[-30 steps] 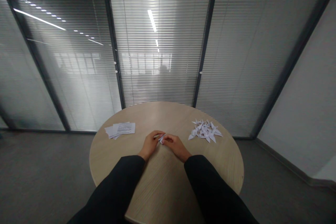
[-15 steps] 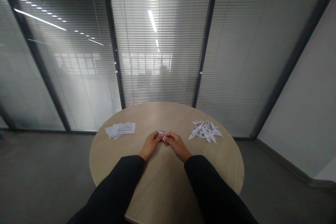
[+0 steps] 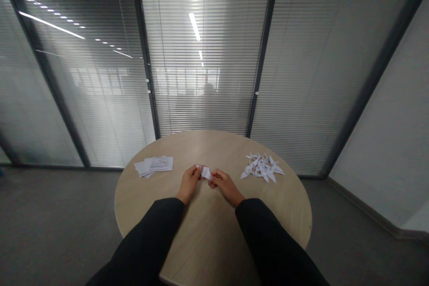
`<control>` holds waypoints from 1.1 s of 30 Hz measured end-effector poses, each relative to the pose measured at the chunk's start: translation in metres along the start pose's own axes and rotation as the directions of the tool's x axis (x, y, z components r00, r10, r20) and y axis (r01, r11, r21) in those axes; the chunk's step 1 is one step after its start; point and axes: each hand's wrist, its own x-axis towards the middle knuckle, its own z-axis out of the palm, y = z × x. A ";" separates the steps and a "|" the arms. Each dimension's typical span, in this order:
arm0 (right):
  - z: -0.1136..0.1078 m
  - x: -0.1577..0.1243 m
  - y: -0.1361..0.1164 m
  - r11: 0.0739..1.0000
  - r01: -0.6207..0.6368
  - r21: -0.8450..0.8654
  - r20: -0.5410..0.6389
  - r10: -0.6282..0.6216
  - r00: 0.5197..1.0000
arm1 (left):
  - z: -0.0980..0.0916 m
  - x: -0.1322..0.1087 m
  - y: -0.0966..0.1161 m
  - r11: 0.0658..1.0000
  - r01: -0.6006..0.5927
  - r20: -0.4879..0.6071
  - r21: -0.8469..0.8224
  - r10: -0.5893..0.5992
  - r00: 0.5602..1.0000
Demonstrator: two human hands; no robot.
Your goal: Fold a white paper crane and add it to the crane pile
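Between my hands, just above the middle of the table, is a small folded piece of white paper. My left hand pinches its left end between thumb and fingers. At the paper's right end, my right hand has its fingertips closed on the edge. More of the paper's face shows, with a crease across it; the parts under my fingers are hidden. To the right lies a pile of folded white paper pieces with pointed tips, like origami cranes.
A few flat paper sheets, the top one printed with text, lie overlapping on the left of the round wooden table. Beyond the table's far edge stand glass panels with blinds. A white wall rises at the right.
My left hand has shifted slightly left, away from my right, so more of the folded paper is exposed between them. The pile and the sheets have stayed put.
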 end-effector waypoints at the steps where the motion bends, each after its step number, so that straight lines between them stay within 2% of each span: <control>1: 0.000 0.000 0.001 1.000 -0.007 -0.005 -0.008 0.007 1.000 | -0.001 0.001 -0.001 1.000 -0.010 -0.021 0.017 0.010 1.000; 7: -0.001 0.001 0.004 0.998 -0.041 -0.049 -0.027 0.040 0.999 | -0.003 0.002 -0.004 0.993 -0.054 -0.102 0.107 0.065 0.993; 15: -0.001 0.002 0.005 0.987 -0.058 -0.152 -0.055 0.051 0.997 | 0.000 0.000 0.002 0.999 -0.003 -0.133 0.037 0.008 0.991; 21: -0.002 0.002 0.009 0.978 -0.049 -0.201 -0.071 0.035 0.997 | 0.002 -0.003 0.005 0.993 0.069 -0.115 -0.096 -0.080 0.990; 28: -0.002 0.002 0.006 0.977 -0.077 -0.197 -0.085 0.061 0.994 | 0.004 -0.009 0.015 0.981 0.128 -0.019 -0.146 -0.132 0.991; 33: -0.001 0.002 0.007 0.976 -0.091 -0.199 -0.079 0.077 0.994 | 0.002 -0.008 0.013 0.980 0.120 -0.056 -0.159 -0.130 0.990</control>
